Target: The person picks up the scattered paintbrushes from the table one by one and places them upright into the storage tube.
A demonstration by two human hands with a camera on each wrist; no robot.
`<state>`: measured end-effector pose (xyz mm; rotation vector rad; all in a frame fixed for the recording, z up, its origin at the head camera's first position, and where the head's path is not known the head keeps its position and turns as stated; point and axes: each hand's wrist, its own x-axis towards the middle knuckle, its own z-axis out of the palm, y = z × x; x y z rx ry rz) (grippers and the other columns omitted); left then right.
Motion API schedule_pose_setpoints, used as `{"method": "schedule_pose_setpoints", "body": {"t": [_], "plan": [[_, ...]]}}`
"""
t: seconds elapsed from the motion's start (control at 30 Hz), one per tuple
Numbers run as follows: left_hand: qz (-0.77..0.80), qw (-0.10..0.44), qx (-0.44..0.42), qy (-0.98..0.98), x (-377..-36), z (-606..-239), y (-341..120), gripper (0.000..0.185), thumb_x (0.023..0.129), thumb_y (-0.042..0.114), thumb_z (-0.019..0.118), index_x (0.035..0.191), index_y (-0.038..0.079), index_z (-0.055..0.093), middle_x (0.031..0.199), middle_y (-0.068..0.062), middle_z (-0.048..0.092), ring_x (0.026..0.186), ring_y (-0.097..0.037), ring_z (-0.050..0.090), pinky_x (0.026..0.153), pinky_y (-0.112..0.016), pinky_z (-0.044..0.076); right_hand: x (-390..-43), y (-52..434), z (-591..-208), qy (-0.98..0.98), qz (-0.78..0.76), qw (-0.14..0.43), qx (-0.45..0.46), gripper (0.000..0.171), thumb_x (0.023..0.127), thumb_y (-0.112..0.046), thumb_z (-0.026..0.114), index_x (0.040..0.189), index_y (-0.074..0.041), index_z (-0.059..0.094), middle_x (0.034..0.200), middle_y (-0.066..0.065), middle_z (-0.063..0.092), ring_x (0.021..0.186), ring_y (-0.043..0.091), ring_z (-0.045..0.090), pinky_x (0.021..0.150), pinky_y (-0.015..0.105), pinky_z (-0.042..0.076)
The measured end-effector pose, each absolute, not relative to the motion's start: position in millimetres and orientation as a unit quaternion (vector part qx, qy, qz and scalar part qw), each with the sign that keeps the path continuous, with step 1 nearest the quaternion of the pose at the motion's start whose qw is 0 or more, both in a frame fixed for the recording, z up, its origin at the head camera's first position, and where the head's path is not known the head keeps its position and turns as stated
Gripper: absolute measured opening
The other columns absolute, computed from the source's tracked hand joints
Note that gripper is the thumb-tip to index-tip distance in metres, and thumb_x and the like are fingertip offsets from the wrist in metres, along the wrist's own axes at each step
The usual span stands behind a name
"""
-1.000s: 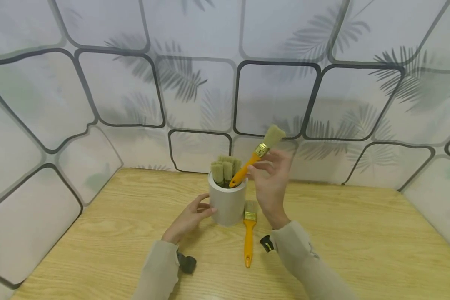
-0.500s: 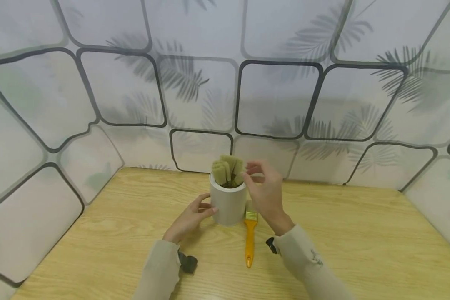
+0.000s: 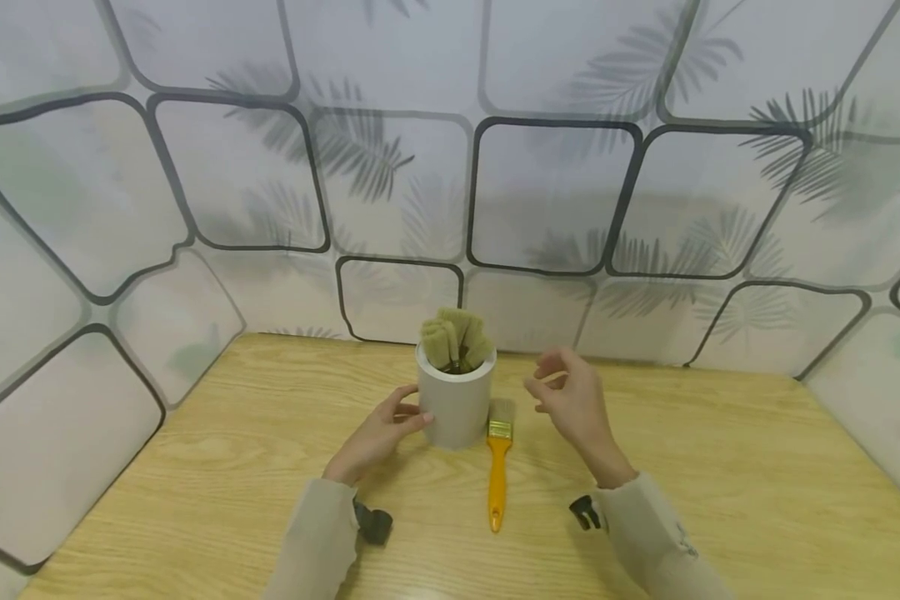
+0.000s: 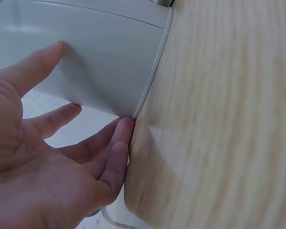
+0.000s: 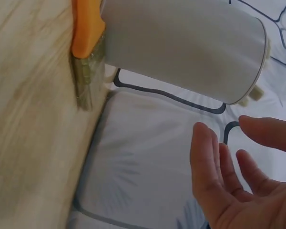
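Two hands over the worktop (image 3: pixel 720 467), both mine. Left hand (image 3: pixel 375 437): forearm low, palm turned toward the grey cup (image 3: pixel 457 404), fingers (image 4: pixel 115 143) straight and relaxed, tips touching the cup's wall near its base; nothing gripped. Right hand (image 3: pixel 573 404): raised off the wood to the right of the cup, wrist bent up, fingers (image 5: pixel 205 162) loosely curled and slightly spread, holding nothing, apart from the cup.

Cup stands upright toward the rear edge of the worktop, about midway along it, with several brush heads (image 3: pixel 456 340) sticking up out of it, bristles up. One paintbrush (image 3: pixel 498 467) with an orange handle lies flat just right of the cup, bristles toward the rear edge, handle toward the near edge, between my hands.

Worktop: light wood grain. Behind and on both sides, pale wall panels (image 3: pixel 547 200) printed with dark rounded outlines and grey fern leaves.
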<state>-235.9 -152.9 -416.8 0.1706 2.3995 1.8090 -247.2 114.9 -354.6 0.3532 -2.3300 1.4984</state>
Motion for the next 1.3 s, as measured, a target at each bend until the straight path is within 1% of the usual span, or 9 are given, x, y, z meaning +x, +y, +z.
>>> {"method": "schedule_pose_setpoints", "body": {"t": [0.1, 0.27, 0.47, 0.6, 0.77, 1.0, 1.13, 1.3], "plan": [[0.6, 0.066, 0.056, 0.796, -236, -416, -153, 0.066, 0.1, 0.028, 0.067, 0.156, 0.01, 0.037, 0.141, -0.023, 0.051, 0.133, -0.044, 0.046, 0.105, -0.066, 0.037, -246, 120, -357, -0.834, 0.525, 0.131, 0.106, 0.025, 0.088, 0.008, 0.07, 0.11, 0.009, 0.06, 0.096, 0.021, 0.062, 0.074, 0.036, 0.068, 0.058, 0.032, 0.06], [0.598, 0.068, 0.053, 0.797, -236, -415, -154, 0.067, 0.1, 0.029, 0.067, 0.156, 0.01, 0.037, 0.142, -0.023, 0.051, 0.134, -0.044, 0.045, 0.105, -0.066, 0.037, -246, 125, -363, -0.841, 0.532, 0.065, 0.075, 0.033, 0.088, 0.006, 0.069, 0.119, 0.01, 0.057, 0.1, 0.022, 0.063, 0.076, 0.038, 0.07, 0.058, 0.036, 0.061], [0.599, 0.068, 0.053, 0.796, -236, -415, -154, 0.066, 0.1, 0.028, 0.067, 0.156, 0.011, 0.037, 0.142, -0.023, 0.05, 0.134, -0.044, 0.044, 0.105, -0.067, 0.037, -247, 123, -373, -0.839, 0.541, -0.008, 0.057, 0.042, 0.088, 0.006, 0.071, 0.122, 0.011, 0.049, 0.1, 0.024, 0.062, 0.069, 0.029, 0.069, 0.056, 0.042, 0.061], [0.597, 0.066, 0.053, 0.798, -236, -415, -154, 0.065, 0.1, 0.028, 0.067, 0.156, 0.011, 0.037, 0.142, -0.023, 0.051, 0.134, -0.044, 0.045, 0.105, -0.066, 0.037, -248, 122, -381, -0.837, 0.543, -0.047, 0.045, 0.046, 0.088, 0.004, 0.071, 0.125, 0.011, 0.045, 0.102, 0.024, 0.061, 0.069, 0.027, 0.069, 0.058, 0.043, 0.061], [0.593, 0.065, 0.051, 0.801, -237, -415, -153, 0.066, 0.1, 0.028, 0.067, 0.156, 0.01, 0.038, 0.141, -0.022, 0.052, 0.133, -0.043, 0.045, 0.105, -0.066, 0.038, -250, 118, -389, -0.836, 0.542, -0.074, 0.037, 0.049, 0.086, 0.004, 0.071, 0.126, 0.011, 0.045, 0.103, 0.026, 0.06, 0.069, 0.027, 0.069, 0.059, 0.043, 0.061], [0.593, 0.065, 0.052, 0.801, -237, -415, -154, 0.066, 0.1, 0.029, 0.067, 0.156, 0.01, 0.037, 0.141, -0.022, 0.051, 0.133, -0.043, 0.046, 0.105, -0.065, 0.038, -248, 113, -393, -0.825, 0.553, -0.117, 0.027, 0.052, 0.087, 0.003, 0.072, 0.129, 0.009, 0.041, 0.112, 0.03, 0.061, 0.071, 0.027, 0.069, 0.057, 0.04, 0.061], [0.592, 0.064, 0.052, 0.801, -237, -415, -154, 0.067, 0.1, 0.03, 0.067, 0.156, 0.01, 0.037, 0.142, -0.022, 0.051, 0.133, -0.043, 0.045, 0.105, -0.065, 0.038, -247, 111, -394, -0.818, 0.562, -0.119, 0.029, 0.053, 0.088, 0.003, 0.073, 0.129, 0.009, 0.04, 0.115, 0.032, 0.061, 0.073, 0.027, 0.07, 0.059, 0.041, 0.061], [0.591, 0.067, 0.05, 0.802, -236, -416, -153, 0.067, 0.1, 0.031, 0.067, 0.156, 0.011, 0.038, 0.143, -0.023, 0.05, 0.134, -0.044, 0.045, 0.105, -0.066, 0.037, -247, 110, -396, -0.813, 0.571, -0.109, 0.023, 0.052, 0.088, 0.004, 0.072, 0.129, 0.009, 0.041, 0.119, 0.033, 0.059, 0.083, 0.031, 0.07, 0.066, 0.045, 0.061]]}}
